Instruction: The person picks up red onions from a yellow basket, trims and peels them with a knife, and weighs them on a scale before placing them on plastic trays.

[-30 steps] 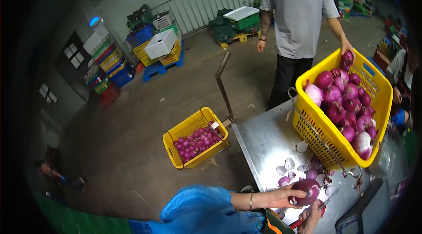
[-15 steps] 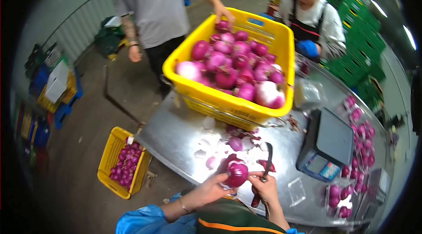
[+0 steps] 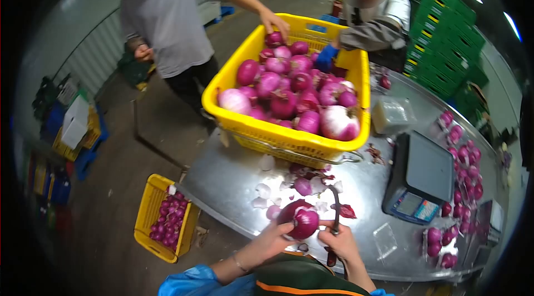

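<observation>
Head view: I saw the yellow crate (image 3: 250, 132) beyond the left hand (image 3: 272, 241) and right hand (image 3: 342, 243). Between them a red onion (image 3: 306, 222) sat in the left's curled fingers; the right was wrapped round a hooked knife (image 3: 337, 210), its length pointing crateward beside the onion.

A dark weighing scale (image 3: 418, 178) sits on the metal table (image 3: 359, 232), with a clear plastic container (image 3: 394, 116) just beyond it and a flat clear tray (image 3: 385, 241) nearer the edge. Tall stacks of green crates (image 3: 442, 45) stand behind at the right. Across the table, a person in a grey T-shirt (image 3: 173, 20) stands at the left, while a white box (image 3: 75, 122) rests tilted near the ribbed wall (image 3: 94, 45).
</observation>
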{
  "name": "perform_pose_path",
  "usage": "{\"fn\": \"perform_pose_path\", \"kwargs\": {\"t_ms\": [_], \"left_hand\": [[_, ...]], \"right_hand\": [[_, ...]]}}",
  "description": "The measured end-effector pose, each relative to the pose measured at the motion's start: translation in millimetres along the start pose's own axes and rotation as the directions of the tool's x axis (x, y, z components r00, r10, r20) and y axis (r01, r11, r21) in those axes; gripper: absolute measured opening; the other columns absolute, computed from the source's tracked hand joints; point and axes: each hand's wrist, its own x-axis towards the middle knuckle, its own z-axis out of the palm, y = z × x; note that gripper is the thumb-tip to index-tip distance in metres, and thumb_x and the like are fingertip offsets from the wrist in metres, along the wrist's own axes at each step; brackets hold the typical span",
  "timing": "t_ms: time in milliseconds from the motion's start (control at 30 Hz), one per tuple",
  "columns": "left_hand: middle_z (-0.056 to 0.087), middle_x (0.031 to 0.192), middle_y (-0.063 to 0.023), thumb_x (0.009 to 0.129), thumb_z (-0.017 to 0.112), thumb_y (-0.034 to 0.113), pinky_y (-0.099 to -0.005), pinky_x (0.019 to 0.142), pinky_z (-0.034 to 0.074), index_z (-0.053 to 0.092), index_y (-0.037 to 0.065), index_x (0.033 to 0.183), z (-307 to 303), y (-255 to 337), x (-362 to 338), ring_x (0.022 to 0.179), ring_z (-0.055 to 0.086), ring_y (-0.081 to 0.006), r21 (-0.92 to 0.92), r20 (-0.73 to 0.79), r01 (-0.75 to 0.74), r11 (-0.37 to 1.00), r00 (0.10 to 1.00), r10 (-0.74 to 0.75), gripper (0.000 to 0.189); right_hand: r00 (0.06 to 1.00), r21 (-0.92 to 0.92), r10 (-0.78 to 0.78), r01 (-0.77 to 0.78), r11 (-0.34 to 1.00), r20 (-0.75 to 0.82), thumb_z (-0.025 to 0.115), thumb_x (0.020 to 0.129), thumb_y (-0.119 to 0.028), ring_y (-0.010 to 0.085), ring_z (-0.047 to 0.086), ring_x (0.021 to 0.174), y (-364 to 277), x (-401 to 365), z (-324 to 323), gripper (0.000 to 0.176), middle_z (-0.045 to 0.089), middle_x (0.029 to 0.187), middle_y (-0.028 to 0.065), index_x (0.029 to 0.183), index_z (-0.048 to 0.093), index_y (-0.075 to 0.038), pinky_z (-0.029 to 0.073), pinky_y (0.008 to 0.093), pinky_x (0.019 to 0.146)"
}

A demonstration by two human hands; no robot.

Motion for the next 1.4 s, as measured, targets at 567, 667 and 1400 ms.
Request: {"fn": "perform_pose_path", "kwargs": {"t_ms": [567,667,1400], "left_hand": [[0.048,0.126,-0.0145,0.065,0.078,0.029,-0.0504,0.087,0.047,0.038,0.01,0.133,-32,0,-5,0.112,0.051,-0.029,-0.19,0.141,0.213,0.958,0.972,-0.188,0.081],[0.049,0.124,-0.0172,0.063,0.08,0.027,-0.0537,0.088,0.046,0.037,0.01,0.133,-31,7,-8,0.114,0.05,-0.0326,-0.263,0.243,0.253,0.931,0.951,-0.189,0.085],[0.045,0.131,-0.0136,0.077,0.071,0.02,-0.055,0.096,0.043,0.035,0.008,0.135,15,16,-18,0.121,0.045,-0.0307,0.205,-0.152,-0.046,0.978,0.985,0.078,0.069]], "right_hand": [[0.988,-0.193,-0.043,0.071,0.979,0.147,0.069,0.08,-0.016,0.0043,0.051,0.058,8,3,-6,0.016,0.063,0.069,0.0008,0.093,0.07,-0.006,0.042,0.0201,0.055],[0.998,-0.362,-0.057,0.054,0.93,0.004,0.068,0.081,-0.017,0.0067,0.054,0.058,-5,-3,-2,0.016,0.065,0.071,0.0039,0.093,0.07,-0.008,0.044,0.0223,0.056],[0.702,-0.64,-0.685,0.621,0.453,0.197,0.068,0.079,-0.028,0.0204,0.055,0.052,15,-21,-21,0.027,0.054,0.064,0.0027,0.102,0.066,-0.015,0.044,0.0334,0.047]]}}
